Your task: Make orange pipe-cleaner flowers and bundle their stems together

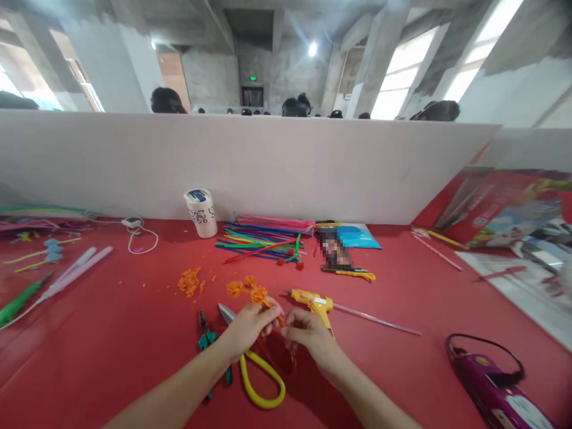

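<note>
An orange pipe-cleaner piece with several fluffy tufts [257, 293] is held up over the table. My left hand [250, 326] is closed, its thumb and fingers pinching the stem just below the tufts. My right hand [311, 336] is also closed, fingertips pinching the stem's lower end. Beneath the hands lie scissors with yellow handles [263, 402], their blades partly hidden by my left hand. Pliers with teal handles [206, 341] rest left of the scissors. A yellow glue gun [315, 302] with a clear glue stick [379, 319] lies just beyond my right hand.
Orange fuzz scraps [189, 282] lie at left. Coloured pipe cleaners [268, 238] and a white cup [201, 213] stand near the white partition [250, 167]. A phone-like item, blurred out [336, 249], lies beside a blue packet [357, 236]. A purple device [496, 381] sits at right.
</note>
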The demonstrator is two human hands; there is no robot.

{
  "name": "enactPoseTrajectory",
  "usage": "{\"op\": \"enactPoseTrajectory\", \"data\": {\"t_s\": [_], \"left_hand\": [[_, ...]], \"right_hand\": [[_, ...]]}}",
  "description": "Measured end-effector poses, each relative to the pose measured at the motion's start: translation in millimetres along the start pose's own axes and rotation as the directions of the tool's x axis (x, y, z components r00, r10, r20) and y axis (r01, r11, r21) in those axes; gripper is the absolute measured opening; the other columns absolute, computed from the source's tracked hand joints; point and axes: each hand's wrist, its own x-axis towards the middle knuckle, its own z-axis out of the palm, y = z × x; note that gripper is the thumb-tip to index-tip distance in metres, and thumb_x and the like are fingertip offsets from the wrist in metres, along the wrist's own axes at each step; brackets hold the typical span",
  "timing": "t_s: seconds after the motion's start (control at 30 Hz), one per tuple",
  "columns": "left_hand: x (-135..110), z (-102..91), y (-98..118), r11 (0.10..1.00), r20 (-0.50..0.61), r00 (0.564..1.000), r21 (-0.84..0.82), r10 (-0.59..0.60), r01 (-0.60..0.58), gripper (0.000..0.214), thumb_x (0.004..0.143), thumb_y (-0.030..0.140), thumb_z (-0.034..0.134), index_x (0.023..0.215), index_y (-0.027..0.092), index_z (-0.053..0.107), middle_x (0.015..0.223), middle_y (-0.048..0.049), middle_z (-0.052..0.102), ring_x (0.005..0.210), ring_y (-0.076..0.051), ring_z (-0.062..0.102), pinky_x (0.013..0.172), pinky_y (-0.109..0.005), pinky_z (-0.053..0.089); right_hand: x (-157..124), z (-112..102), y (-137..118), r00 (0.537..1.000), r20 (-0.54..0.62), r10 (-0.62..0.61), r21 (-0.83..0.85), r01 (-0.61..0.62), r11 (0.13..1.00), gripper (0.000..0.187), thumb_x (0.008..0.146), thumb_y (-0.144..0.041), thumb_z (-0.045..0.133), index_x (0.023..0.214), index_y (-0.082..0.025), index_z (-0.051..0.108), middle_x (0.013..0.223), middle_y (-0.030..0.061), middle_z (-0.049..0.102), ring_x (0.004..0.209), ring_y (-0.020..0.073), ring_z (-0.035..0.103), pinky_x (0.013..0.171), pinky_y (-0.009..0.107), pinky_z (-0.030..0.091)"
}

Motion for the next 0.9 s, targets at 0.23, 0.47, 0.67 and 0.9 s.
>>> {"op": "enactPoseTrajectory", "data": {"t_s": [0.23, 0.47, 0.67, 0.9], "left_hand": [[-6, -13.2, 12, 0.998, 0.038, 0.997, 0.004, -0.062, 0.062, 0.038, 0.072, 0.052, 0.056, 0.069, 0.014, 0.058, 0.054, 0.0044, 0.048, 0.046, -0.008, 0.034, 0.047, -0.022, 0.023], [-15, -17.4, 17, 0.999, 0.067, 0.998, 0.05, 0.006, -0.01, 0.03, 0.071, 0.046, 0.061, 0.069, 0.017, 0.054, 0.053, 0.0069, 0.044, 0.048, -0.008, 0.034, 0.048, -0.023, 0.025], [-21, -15.9, 18, 0.994, 0.093, 0.99, 0.018, 0.103, -0.106, 0.017, 0.069, 0.033, 0.067, 0.072, 0.018, 0.06, 0.057, 0.0059, 0.046, 0.054, -0.01, 0.039, 0.055, -0.024, 0.031], [-18, -4.4, -3, 0.982, -0.103, 0.989, -0.146, 0.107, -0.121, 0.019, 0.077, 0.033, 0.057, 0.08, 0.015, 0.056, 0.066, 0.0026, 0.048, 0.059, -0.011, 0.044, 0.06, -0.024, 0.037]], "right_hand": [[-6, -3, -15, 0.987, 0.097, -0.125, -0.224, 0.144, 0.964, 0.019, 0.065, -0.026, 0.063, 0.059, -0.02, 0.047, 0.052, -0.0057, 0.049, 0.051, 0.0109, 0.045, 0.051, 0.024, 0.035], [-9, -2, -28, 0.966, 0.153, -0.208, -0.376, 0.252, 0.892, 0.004, 0.066, -0.015, 0.062, 0.065, -0.018, 0.06, 0.06, -0.0038, 0.054, 0.057, 0.0117, 0.045, 0.054, 0.024, 0.033], [-6, 0, -28, 0.979, 0.142, -0.146, -0.288, 0.181, 0.94, 0.009, 0.073, -0.024, 0.058, 0.067, -0.017, 0.059, 0.056, -0.0034, 0.053, 0.051, 0.0115, 0.048, 0.049, 0.023, 0.036], [-10, 25, -19, 0.966, -0.097, -0.239, -0.2, 0.216, 0.956, 0.01, 0.074, -0.025, 0.055, 0.067, -0.018, 0.054, 0.065, -0.0021, 0.052, 0.061, 0.0124, 0.047, 0.058, 0.025, 0.038]]}}
